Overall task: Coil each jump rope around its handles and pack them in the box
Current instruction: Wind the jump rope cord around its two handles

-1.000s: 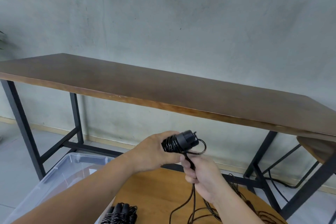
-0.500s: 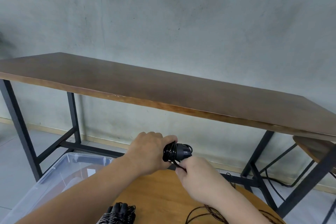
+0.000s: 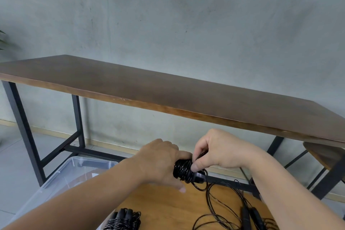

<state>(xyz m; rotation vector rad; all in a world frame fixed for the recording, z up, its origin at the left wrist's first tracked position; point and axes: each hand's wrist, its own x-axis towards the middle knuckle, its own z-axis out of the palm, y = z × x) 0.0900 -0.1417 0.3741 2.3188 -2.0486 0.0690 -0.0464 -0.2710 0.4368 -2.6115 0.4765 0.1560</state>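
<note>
both hands meet above the round wooden table (image 3: 168, 209). the left hand (image 3: 158, 162) curls around the black jump rope bundle (image 3: 183, 171), gripping its handles. the right hand (image 3: 214, 152) pinches the cord against the coil with thumb and fingers. loose cord (image 3: 211, 201) trails down onto the table. a finished coiled rope (image 3: 123, 220) lies at the table's near edge, beside the clear plastic box (image 3: 61, 175).

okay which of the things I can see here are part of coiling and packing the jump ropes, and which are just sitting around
Part of the job:
- rope being coiled, gripped by the left hand and pinched by the right hand
- coiled bundle
- loose rope with handles
- clear box
- round table

Just lying about:
- long table
- plant leaves
</note>
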